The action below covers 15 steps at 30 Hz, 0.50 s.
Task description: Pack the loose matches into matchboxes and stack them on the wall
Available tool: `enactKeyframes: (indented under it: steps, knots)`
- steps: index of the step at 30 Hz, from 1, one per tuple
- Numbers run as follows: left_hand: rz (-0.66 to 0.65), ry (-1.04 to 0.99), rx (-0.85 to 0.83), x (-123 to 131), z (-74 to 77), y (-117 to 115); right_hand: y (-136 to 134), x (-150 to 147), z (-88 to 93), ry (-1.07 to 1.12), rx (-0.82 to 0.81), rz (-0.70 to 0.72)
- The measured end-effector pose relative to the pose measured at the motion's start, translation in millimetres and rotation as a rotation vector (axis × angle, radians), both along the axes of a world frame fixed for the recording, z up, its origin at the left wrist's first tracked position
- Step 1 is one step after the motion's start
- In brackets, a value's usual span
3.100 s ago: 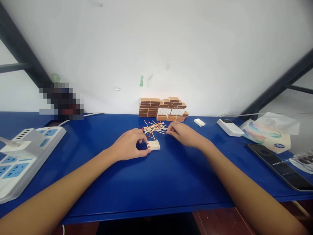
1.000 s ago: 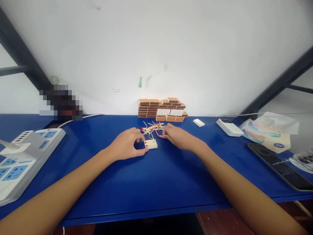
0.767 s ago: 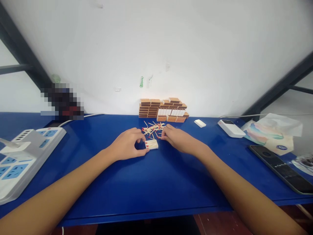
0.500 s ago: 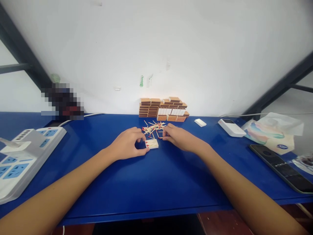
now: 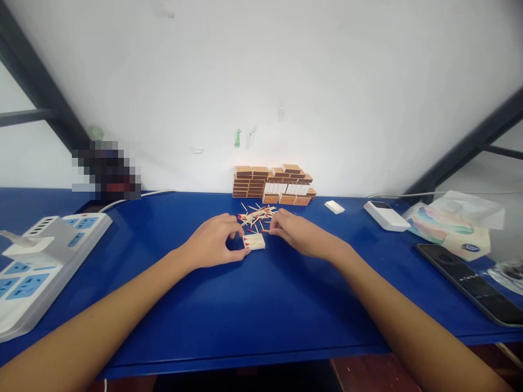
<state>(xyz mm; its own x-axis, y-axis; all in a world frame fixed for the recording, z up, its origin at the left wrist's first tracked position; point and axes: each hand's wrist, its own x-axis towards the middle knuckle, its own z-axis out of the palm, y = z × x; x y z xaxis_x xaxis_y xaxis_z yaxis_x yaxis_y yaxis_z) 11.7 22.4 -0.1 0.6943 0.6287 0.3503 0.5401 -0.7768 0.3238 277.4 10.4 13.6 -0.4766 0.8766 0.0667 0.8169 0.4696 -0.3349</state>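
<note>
A small white matchbox tray [image 5: 256, 242] lies on the blue table with several red-tipped matches in it. My left hand [image 5: 218, 239] grips its left end between thumb and fingers. Just behind the tray is a loose pile of matches [image 5: 255, 216]. At the pile's right front edge, my right hand [image 5: 292, 231] pinches a match [image 5: 265, 231] by one end, its red tip pointing left above the tray's right side.
Stacked matchboxes [image 5: 248, 182] stand against the wall. Another white tray [image 5: 334, 207] lies to the right, then a white device [image 5: 386, 216], a tissue pack [image 5: 449, 226] and a phone [image 5: 469, 283]. A power strip [image 5: 65, 261] is at the left.
My right hand has shifted slightly left, and the match in its fingers has moved left toward the tray. My left hand keeps its hold on the tray.
</note>
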Motion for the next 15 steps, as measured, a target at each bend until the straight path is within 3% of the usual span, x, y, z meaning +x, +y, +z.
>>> enactKeyframes:
  steps: [7,13,15]
  knots:
    - [-0.018,0.0,0.0,1.4,-0.8,-1.4,-18.8,-30.3,0.4,-0.029,0.026,0.095]
    - [-0.011,-0.043,-0.032,2.6,1.8,-6.5,13.6,5.7,-1.0,0.153,0.198,-0.008]
    - [-0.035,-0.053,-0.048,3.8,2.3,-8.6,26.6,17.2,-6.2,0.151,0.186,-0.027]
